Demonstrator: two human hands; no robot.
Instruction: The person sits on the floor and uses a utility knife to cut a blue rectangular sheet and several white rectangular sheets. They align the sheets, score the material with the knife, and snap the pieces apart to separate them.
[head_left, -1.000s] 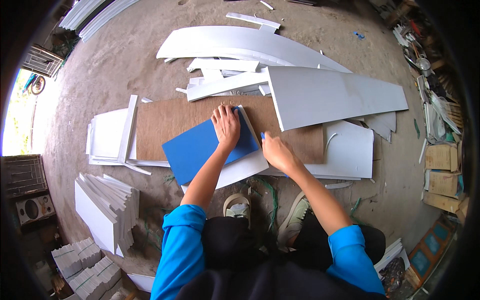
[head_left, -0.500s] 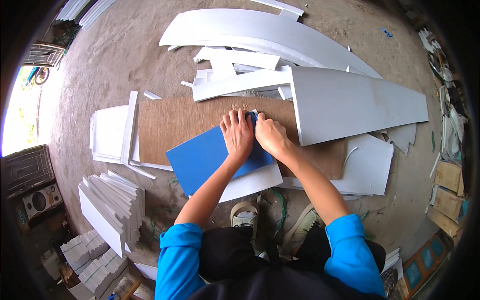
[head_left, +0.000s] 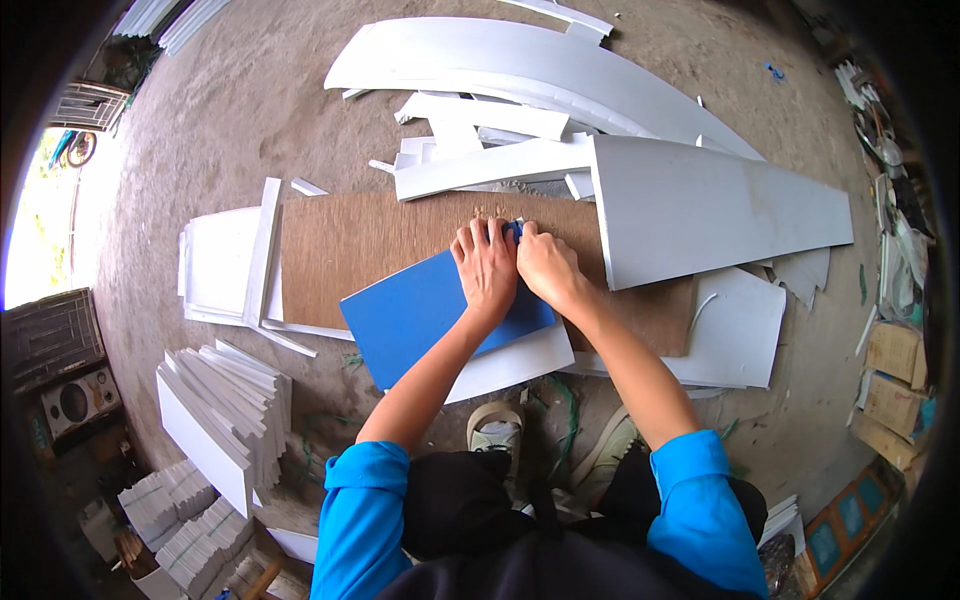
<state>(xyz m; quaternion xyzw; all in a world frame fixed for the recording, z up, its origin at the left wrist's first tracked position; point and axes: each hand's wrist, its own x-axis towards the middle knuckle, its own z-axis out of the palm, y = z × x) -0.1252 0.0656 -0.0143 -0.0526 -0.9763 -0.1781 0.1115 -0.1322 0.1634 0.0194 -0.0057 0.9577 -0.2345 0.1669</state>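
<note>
The blue board (head_left: 430,315), a flat rectangular panel, lies tilted on a brown fibreboard sheet (head_left: 360,245) that rests on the concrete floor (head_left: 240,100), its near corner overhanging a white sheet (head_left: 510,365) below. The left hand (head_left: 487,265) lies flat on the panel's far right corner, fingers spread and pressing down; its grip is open, a palm hold rather than a pinch. The right hand (head_left: 545,265) is bunched just beside it at the panel's far edge, its grip narrow around something small and dark that is too hidden to name. The panel looks thin, light and fairly stiff, probably a foam or plastic sheet like the white offcuts (head_left: 480,115) strewn beyond, with a smooth face that may slide under pressure. It would likely dent or snap if bent, so flat pressure near the working edge, or a hold along its long edges, seems safest.
</note>
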